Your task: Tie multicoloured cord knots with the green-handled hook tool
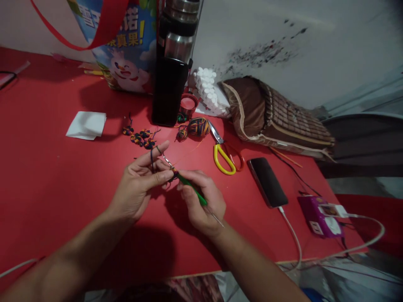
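Grasping, in right hand (210, 206) mid-frame, green hook (189, 184) slanted up-left. Pinching yarn piece (174, 172) near hook's metal end with left hand (138, 182).

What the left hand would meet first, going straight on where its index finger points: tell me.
Probably the small yarn ball, beside the larger yarn ball. Depth is unclear, though: the left hand may be high enough above the red table to pass over both.
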The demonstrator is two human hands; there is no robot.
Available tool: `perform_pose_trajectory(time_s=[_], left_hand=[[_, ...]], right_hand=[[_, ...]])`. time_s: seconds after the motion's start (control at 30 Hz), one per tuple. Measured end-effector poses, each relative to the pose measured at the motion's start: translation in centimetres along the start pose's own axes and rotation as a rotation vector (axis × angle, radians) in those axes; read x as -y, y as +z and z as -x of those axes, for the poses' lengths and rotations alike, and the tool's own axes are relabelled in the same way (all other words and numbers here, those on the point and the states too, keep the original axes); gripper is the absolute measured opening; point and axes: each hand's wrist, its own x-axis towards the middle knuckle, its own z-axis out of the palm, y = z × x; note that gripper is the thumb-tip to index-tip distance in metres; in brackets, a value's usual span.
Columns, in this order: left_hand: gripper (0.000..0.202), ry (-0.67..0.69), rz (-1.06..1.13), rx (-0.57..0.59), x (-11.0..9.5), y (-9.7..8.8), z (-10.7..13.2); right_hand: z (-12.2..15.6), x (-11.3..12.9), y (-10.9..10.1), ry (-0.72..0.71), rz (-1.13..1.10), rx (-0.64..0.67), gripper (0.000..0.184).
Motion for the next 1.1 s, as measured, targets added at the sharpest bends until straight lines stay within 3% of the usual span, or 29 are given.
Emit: perform_pose_trajectory(time_s=[0.23,0.67,0.87,1.1], left_hand=[[0.052,-0.008,-0.016,0.017,-0.5,-0.1,-0.1],[0.06,-0.049,-0.046,-0.051,-1.3,0.1,-0.3],[0.064,0.018,-0.107,-0.012,-1.5,-0.1,-0.2],[0.064,0.053,-0.111,0.009,-1.3,-0.2,-0.2]], right_hand=[[0.0,0.2,-0.3,0.041,-0.064,-0.017,0.028],[-0.4,0.3,-0.8,-0.028,-0.05,0.009,0.029],[-0.8,0.4,-1.2,-0.096,0.0,0.029,0.032],[-0.6,0.9,-1.5,-0.069,0.088,0.035,0.033]])
